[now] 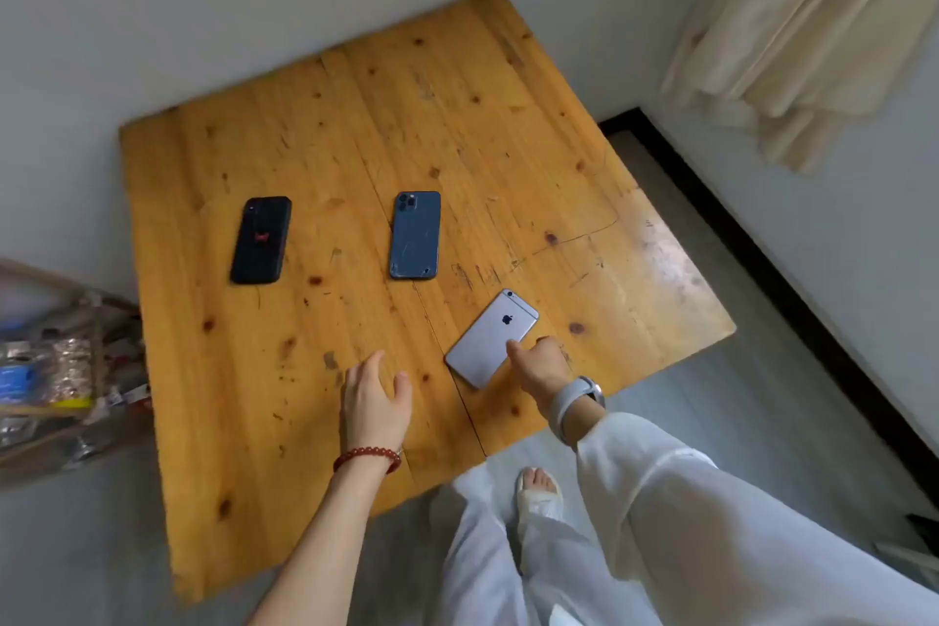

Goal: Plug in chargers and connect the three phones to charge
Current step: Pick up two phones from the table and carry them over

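Three phones lie face down on a wooden table [508,127]. A black phone [261,239] with a red mark is at the left, a blue phone [415,235] in the middle, and a silver phone [490,336] nearer me at the right, lying slanted. My right hand [542,366], with a watch on the wrist, holds the near edge of the silver phone, thumb on its back. Beside it my left hand [375,402], with a red bead bracelet, hovers open over the table and holds nothing. No charger or cable is in view.
A cluttered shelf or rack [56,371] with bottles stands left of the table. White walls meet behind the table. A cream curtain [808,25] hangs at the upper right. My legs in white trousers and one foot [538,485] are at the table's near edge.
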Motion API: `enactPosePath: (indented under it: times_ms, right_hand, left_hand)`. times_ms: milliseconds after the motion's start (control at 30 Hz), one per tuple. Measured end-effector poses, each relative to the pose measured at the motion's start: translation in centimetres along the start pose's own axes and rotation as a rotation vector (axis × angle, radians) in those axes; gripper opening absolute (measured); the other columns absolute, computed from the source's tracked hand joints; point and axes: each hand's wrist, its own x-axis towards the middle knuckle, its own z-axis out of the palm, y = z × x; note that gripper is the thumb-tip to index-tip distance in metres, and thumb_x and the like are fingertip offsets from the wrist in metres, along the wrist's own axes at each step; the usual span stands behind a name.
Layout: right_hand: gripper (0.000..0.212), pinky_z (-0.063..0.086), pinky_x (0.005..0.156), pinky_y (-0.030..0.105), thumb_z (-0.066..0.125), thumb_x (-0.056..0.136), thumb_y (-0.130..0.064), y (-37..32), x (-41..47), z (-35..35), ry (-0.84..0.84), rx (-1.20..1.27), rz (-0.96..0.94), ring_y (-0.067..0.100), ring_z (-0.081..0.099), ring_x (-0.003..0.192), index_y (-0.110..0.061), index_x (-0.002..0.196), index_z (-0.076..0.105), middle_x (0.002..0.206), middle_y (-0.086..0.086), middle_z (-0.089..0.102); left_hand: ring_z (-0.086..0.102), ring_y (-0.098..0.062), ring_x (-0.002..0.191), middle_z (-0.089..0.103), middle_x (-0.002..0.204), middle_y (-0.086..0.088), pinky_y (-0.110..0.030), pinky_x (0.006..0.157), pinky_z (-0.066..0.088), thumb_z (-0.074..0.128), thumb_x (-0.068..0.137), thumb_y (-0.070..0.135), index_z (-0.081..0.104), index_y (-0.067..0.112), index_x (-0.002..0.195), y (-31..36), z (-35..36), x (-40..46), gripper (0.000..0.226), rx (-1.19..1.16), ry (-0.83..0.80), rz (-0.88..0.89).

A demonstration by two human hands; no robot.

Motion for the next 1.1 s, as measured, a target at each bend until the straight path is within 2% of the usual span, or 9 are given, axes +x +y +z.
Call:
enactPosePath:
  times_ms: [67, 133, 200, 300, 433, 600, 733, 933, 1100]
  right_hand:
    - [0.038, 0.032, 0.054, 0.031, 0.059, 0.085, -0.032, -1.1, 1.4, 1.2, 0.075, -0.037, 0.047, 0.022, 0.042, 0.057, -0.007, 0.06, 0.043, 0.062, 0.011, 0.044]
    - [0.056, 0.042, 0.082, 0.042, 0.065, 0.078, -0.042, -2.4, 2.0, 2.7, 0.128, -0.026, 0.16, 0.034, 0.048, 0.1, 0.0, 0.108, 0.044, 0.111, 0.022, 0.046]
    - [0.095, 0.032, 0.102, 0.049, 0.071, 0.073, -0.043, -3.5, 2.8, 4.1, 0.19, -0.057, 0.234, 0.041, 0.028, 0.126, -0.005, 0.138, 0.013, 0.139, 0.02, 0.024]
    - [0.11, 0.034, 0.097, 0.052, 0.075, 0.069, -0.04, -4.5, 3.5, 5.3, 0.194, -0.205, 0.217, 0.041, 0.027, 0.124, -0.021, 0.142, -0.005, 0.139, 0.017, 0.021]
    - [0.116, 0.038, 0.091, 0.05, 0.078, 0.066, -0.035, -4.8, 4.4, 5.8, 0.175, -0.32, 0.209, 0.037, 0.03, 0.12, -0.02, 0.142, -0.008, 0.132, 0.018, 0.027]
    - [0.1, 0.049, 0.072, 0.045, 0.08, 0.064, -0.027, -4.3, 3.9, 5.9, 0.229, -0.308, 0.067, 0.035, 0.044, 0.104, -0.022, 0.135, 0.01, 0.117, 0.014, 0.032]
    - [0.101, 0.05, 0.061, 0.042, 0.076, 0.069, -0.02, -4.5, 3.9, 5.8, 0.244, -0.347, 0.036, 0.033, 0.05, 0.09, -0.025, 0.139, 0.004, 0.116, 0.014, 0.033]
    - [0.083, 0.03, 0.05, 0.028, 0.052, 0.082, -0.007, -4.1, 3.2, 5.1, 0.223, -0.406, -0.099, 0.027, 0.047, 0.069, -0.017, 0.143, -0.003, 0.102, 0.019, 0.054]
    - [0.03, 0.042, 0.056, 0.033, 0.048, 0.089, -0.012, -3.3, 1.6, 2.7, 0.252, -0.159, -0.011, 0.027, 0.052, 0.073, -0.006, 0.116, 0.038, 0.097, 0.016, 0.058]
  left_hand:
    - [0.044, -0.028, 0.122, 0.04, 0.137, -0.012, -0.043, 0.1, 0.041, 0.045, 0.09, 0.026, 0.039, 0.012, 0.132, -0.1, 0.0, 3.0, 0.044, 0.03, 0.008, -0.02]
    - [0.044, -0.029, 0.121, 0.038, 0.137, -0.013, -0.043, 0.099, 0.041, 0.045, 0.09, 0.027, 0.038, 0.011, 0.132, -0.2, -0.1, 5.7, 0.045, 0.053, -0.017, -0.029]
    - [0.042, -0.03, 0.123, 0.037, 0.138, -0.013, -0.043, 0.099, 0.038, 0.046, 0.09, 0.027, 0.037, 0.011, 0.133, 0.2, 0.1, 8.6, 0.047, 0.079, -0.036, -0.024]
    - [0.037, -0.029, 0.125, 0.033, 0.14, -0.013, -0.04, 0.099, 0.037, 0.047, 0.089, 0.029, 0.034, 0.01, 0.135, 1.1, 0.4, 12.6, 0.052, 0.107, -0.052, -0.001]
    - [0.022, -0.034, 0.128, 0.025, 0.143, -0.014, -0.049, 0.101, 0.034, 0.055, 0.082, 0.044, 0.027, 0.006, 0.138, 3.2, 2.0, 17.4, 0.073, 0.148, -0.064, 0.026]
    - [0.021, -0.034, 0.13, 0.017, 0.148, -0.014, -0.049, 0.098, 0.027, 0.06, 0.066, 0.064, 0.019, 0.002, 0.139, 5.6, 4.5, 20.3, 0.104, 0.35, -0.014, 0.033]
    - [0.021, -0.034, 0.131, 0.02, 0.148, -0.014, -0.05, 0.097, 0.028, 0.07, 0.065, 0.052, 0.021, 0.003, 0.137, 6.1, 5.2, 20.8, 0.1, 0.321, -0.008, 0.044]
    - [0.035, -0.036, 0.122, 0.036, 0.135, -0.018, -0.049, 0.096, 0.035, 0.082, 0.058, 0.026, 0.028, 0.008, 0.128, 8.1, 4.7, 22.2, 0.091, 0.283, -0.077, 0.154]
    - [0.058, -0.036, 0.096, 0.058, 0.115, -0.015, -0.043, 0.073, 0.052, 0.071, 0.074, 0.021, 0.037, 0.013, 0.118, 8.7, 4.0, 21.6, 0.057, 0.204, -0.392, 0.237]
